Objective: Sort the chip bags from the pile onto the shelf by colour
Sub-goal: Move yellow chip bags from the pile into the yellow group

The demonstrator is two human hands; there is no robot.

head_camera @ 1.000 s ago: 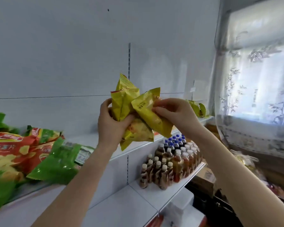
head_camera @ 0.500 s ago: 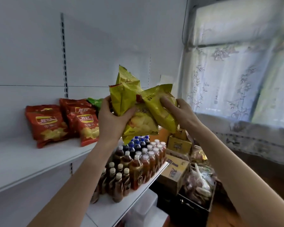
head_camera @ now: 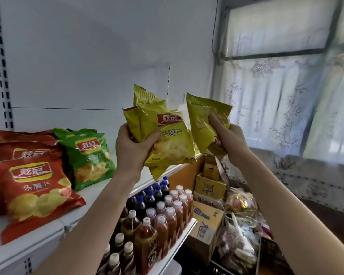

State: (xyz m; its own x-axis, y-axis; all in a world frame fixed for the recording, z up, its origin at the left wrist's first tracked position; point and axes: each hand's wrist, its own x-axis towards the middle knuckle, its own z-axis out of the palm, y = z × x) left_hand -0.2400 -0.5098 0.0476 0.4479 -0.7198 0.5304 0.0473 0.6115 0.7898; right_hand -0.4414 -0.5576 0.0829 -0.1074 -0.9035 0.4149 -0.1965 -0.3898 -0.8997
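My left hand [head_camera: 132,146] grips a bunch of yellow chip bags [head_camera: 163,133] in front of the white shelf [head_camera: 48,231]. A single yellow bag [head_camera: 204,120] is held apart to the right by my right hand [head_camera: 229,138], fingers curled round it. On the shelf to the left lie red chip bags [head_camera: 32,187], with green chip bags [head_camera: 87,153] beside them on their right.
Below the shelf, a lower shelf [head_camera: 179,241] holds rows of drink bottles [head_camera: 159,215]. Cardboard boxes [head_camera: 209,187] and plastic sacks of goods [head_camera: 238,231] stand on the floor to the right. A curtained window [head_camera: 286,96] fills the right side.
The view has swung right along the shelf, bringing red and green bags into view. My right hand has pulled one yellow bag away from the bunch in my left hand.
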